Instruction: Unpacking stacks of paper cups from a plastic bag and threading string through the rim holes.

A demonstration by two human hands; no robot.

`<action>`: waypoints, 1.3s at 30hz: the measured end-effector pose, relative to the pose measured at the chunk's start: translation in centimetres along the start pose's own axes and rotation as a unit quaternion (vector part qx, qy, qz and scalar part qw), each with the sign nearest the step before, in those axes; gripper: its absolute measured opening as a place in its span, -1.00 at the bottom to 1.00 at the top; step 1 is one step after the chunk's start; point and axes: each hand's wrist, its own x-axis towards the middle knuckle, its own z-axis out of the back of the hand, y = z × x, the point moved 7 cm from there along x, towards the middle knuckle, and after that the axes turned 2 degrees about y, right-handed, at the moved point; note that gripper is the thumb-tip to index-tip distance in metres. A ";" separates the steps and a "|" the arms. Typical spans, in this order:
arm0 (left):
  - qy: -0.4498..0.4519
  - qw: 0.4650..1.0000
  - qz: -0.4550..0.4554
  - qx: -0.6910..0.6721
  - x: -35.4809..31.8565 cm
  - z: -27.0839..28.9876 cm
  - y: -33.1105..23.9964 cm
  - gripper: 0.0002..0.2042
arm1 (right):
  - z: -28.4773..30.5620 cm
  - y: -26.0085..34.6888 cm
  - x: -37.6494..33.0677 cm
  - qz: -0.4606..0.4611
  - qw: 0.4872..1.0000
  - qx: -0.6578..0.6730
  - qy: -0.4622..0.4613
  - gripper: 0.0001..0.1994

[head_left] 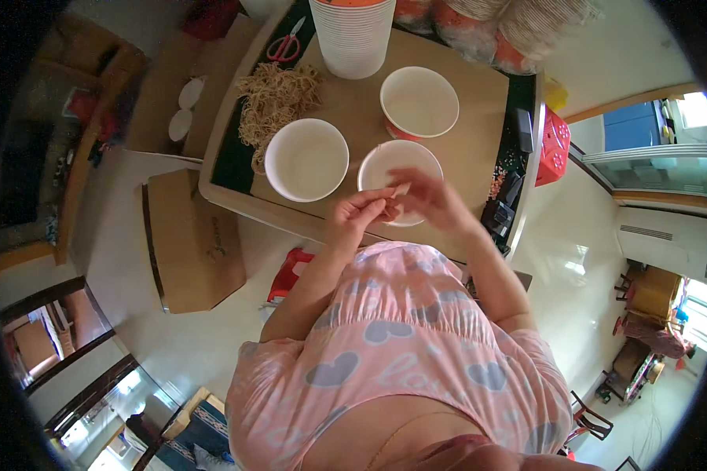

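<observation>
My left hand (361, 212) is closed in a pinch over the near edge of a white paper bucket (377, 161); what its fingers hold, if anything, is too small to name. Right beside it, my right hand (436, 202) hangs over the same bucket, its fingers curled and smeared by motion. A second white paper bucket (306, 161) stands to the left, and a third bucket (420, 100) with an orange-red outside is just behind. At the back rises a tall stack of nested paper buckets (353, 39). A tangled heap of tan rubber bands or string (275, 98) lies at the table's left.
Red-handled scissors (284, 49) lie at the back left. Bagged stacks of paper buckets (518, 31) fill the back right corner. Small dark devices (499, 213) and scattered beads (497, 182) line the right edge. A red plastic stool (554, 145) and a cardboard box (192, 243) stand beside the table.
</observation>
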 end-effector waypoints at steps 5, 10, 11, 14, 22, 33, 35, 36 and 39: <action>0.002 1.000 0.019 -0.009 -0.7 0.5 0.1 -0.78 | -1.3 -3.1 -5.6 -0.095 0.994 0.048 0.038 -0.75; 0.008 0.988 -0.013 0.155 -0.7 1.1 1.5 -0.78 | 1.0 -3.8 -9.3 -0.141 0.985 -0.097 -0.020 -0.84; 0.011 0.988 -0.013 0.155 -0.9 1.1 1.7 -0.78 | 1.4 -4.1 -10.0 -0.181 0.979 -0.077 -0.047 -0.85; 0.006 0.927 -0.054 0.370 -1.3 0.4 1.5 -0.82 | 3.0 -5.1 -11.7 -0.187 0.976 -0.097 -0.047 -0.84; 0.012 0.867 -0.063 0.494 -0.8 0.4 1.6 -0.87 | 8.3 -4.9 -14.6 -0.096 0.977 0.134 -0.136 -0.84; 0.036 0.821 -0.189 0.538 2.4 -5.8 2.7 -0.81 | 9.7 -5.8 -8.2 -0.042 0.909 0.261 -0.323 -0.94; 0.024 0.812 -0.221 0.539 4.8 -6.1 3.4 -0.79 | 10.1 -4.1 -8.2 -0.048 0.926 0.106 -0.361 -0.95; 0.014 0.802 -0.253 0.541 5.7 -6.1 4.0 -0.76 | 10.0 -4.1 -8.3 -0.046 0.926 0.104 -0.361 -0.95; 0.034 0.746 -0.164 0.644 7.9 -5.7 7.5 -0.72 | 10.0 -3.7 -8.2 -0.032 0.942 0.058 -0.330 -0.91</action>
